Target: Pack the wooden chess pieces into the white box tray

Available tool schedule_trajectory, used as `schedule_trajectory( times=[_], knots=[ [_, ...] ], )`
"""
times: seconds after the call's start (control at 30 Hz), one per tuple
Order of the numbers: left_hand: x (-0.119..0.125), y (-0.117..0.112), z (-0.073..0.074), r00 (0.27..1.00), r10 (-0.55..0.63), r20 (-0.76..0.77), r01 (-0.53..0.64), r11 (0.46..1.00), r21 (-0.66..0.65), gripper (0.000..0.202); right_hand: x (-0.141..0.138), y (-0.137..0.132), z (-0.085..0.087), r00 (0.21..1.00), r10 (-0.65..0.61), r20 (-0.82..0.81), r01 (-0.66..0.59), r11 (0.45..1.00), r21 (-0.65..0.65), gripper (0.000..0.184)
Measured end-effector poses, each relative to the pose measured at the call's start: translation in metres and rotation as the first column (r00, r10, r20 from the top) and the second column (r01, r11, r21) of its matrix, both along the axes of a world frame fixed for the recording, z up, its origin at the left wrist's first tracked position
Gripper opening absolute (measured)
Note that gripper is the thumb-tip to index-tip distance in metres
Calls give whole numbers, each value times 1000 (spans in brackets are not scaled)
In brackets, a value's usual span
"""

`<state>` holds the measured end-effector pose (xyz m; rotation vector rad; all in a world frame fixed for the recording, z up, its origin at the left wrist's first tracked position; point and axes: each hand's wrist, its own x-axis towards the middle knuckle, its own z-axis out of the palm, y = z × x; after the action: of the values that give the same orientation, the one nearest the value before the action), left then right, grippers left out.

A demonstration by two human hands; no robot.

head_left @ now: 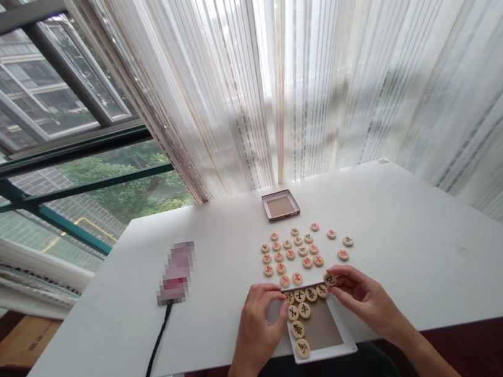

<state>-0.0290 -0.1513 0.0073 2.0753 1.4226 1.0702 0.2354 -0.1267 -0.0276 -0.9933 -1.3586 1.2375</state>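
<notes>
Between my hands lies a shallow white box (348,340) with a brown bottom, at the table's front edge. Black-marked Chinese chess pieces (310,294) line its far side and left side. My right hand (365,297) pinches one black-marked Chinese chess piece (330,279) between thumb and fingers over the box's far right corner. At the far left corner my left hand (261,321) has its thumb and fingers apart, around the box edge and close to the corner piece (288,297). Whether the fingertips touch that piece is hard to see.
Beyond the box, several loose red and black Chinese chess pieces (290,254) lie on the white table (222,249). A box lid (280,205) rests farther back. On the left is a blurred-out flat object (176,272) with a black cable (157,342). Curtains (311,80) hang behind.
</notes>
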Motion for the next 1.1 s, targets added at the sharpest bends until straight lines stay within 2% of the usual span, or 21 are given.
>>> schedule_trajectory(
  times=[0.2, 0.33, 0.57, 0.77, 1.1],
  knots=[
    [0, -1, -2, 1000, 19, 12, -19, 1000, -13, 8, 1, -1, -2, 1000, -21, 12, 21, 1000, 5, 32],
    [2, -2, 2, 997, 19, 72, -21, 1000, 18, 7, -2, 0, 2, 999, -30, 16, 30, 1000, 2, 33],
    [28, 7, 14, 978, -138, 158, 132, 990, 48, 17, -20, -5, 13, 999, 28, 38, -30, 998, 50, 32],
    [39, 14, 6, 942, -174, 287, 188, 982, -19, 25, -29, -10, 20, 990, 46, 137, -63, 991, 120, 31],
    [35, 13, 3, 935, -181, 306, 199, 980, -27, 24, -30, -13, 31, 977, 72, 201, -103, 983, 151, 31]
  ],
)
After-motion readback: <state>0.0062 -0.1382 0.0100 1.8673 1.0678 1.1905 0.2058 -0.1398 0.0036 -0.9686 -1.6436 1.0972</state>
